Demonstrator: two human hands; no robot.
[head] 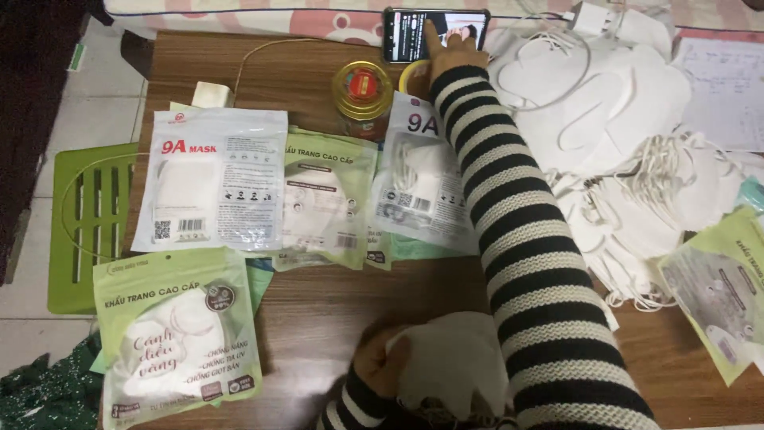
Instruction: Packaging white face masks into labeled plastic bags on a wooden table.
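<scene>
Far left: green slatted plastic board (83,231) beside the brown wooden table (318,310); flat mask packets, white (211,179) and pale green (177,334).
Left hand (382,362): fingers pinched on a soft white fabric mask (458,358) at the near table edge; likely light, limp, best held by its edge.
Right hand (454,52): forefinger extended, touching the black smartphone screen (414,32); phone rigid, probably slippery.
Right: heap of loose white masks (629,151).

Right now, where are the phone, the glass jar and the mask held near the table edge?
Phone (414,33): head view, on its lit screen.
Glass jar (362,86): head view, on its gold lid.
White mask (458,358): head view, on its middle, in the left hand (382,368).
</scene>
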